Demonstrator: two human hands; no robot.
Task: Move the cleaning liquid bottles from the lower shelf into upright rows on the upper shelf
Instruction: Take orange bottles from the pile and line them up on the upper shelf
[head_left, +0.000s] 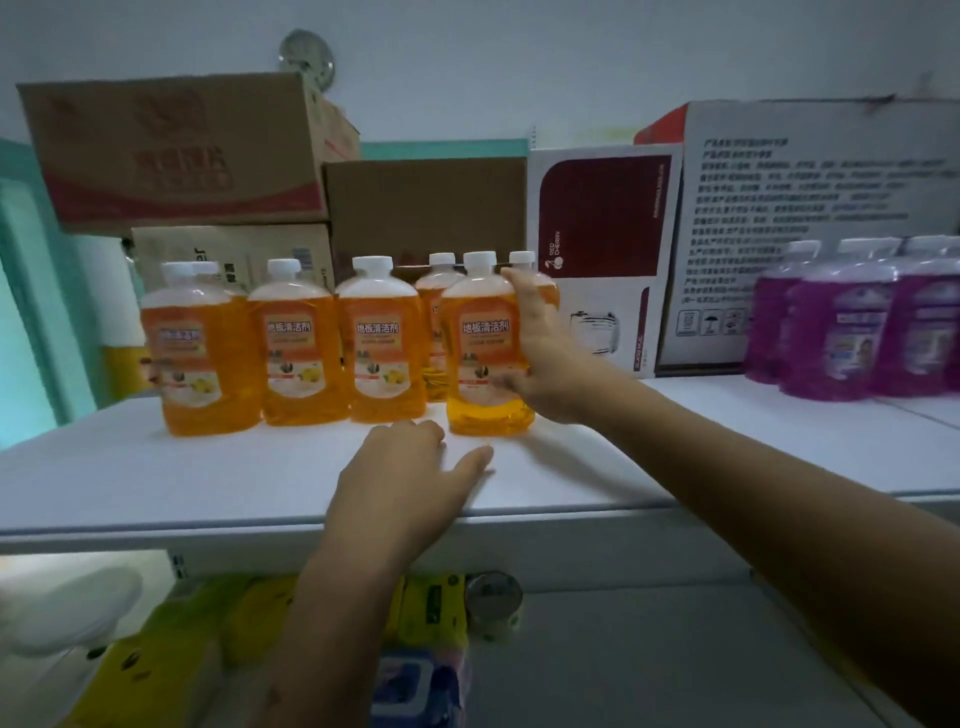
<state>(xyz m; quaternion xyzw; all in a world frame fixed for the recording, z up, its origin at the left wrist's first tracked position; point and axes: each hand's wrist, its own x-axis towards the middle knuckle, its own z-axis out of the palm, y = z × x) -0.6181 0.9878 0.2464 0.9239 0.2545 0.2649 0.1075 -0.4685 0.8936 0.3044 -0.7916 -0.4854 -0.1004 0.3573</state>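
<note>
R hand (540, 353) grips upright orange bottle (485, 348) — L hand (410, 467) prob. resting on shelf (156, 467).

a shop stockroom or store shelf, by the look of it. identical orange floor-cleaner bottles (382, 338) stand in rows on a white shelf (156, 478), with a batch of purple bottles (852, 322) further right. printed shipping cartons (171, 150) are stacked behind against the wall. packaged goods in yellow wrappers (431, 603) sit on the shelf below.
</note>
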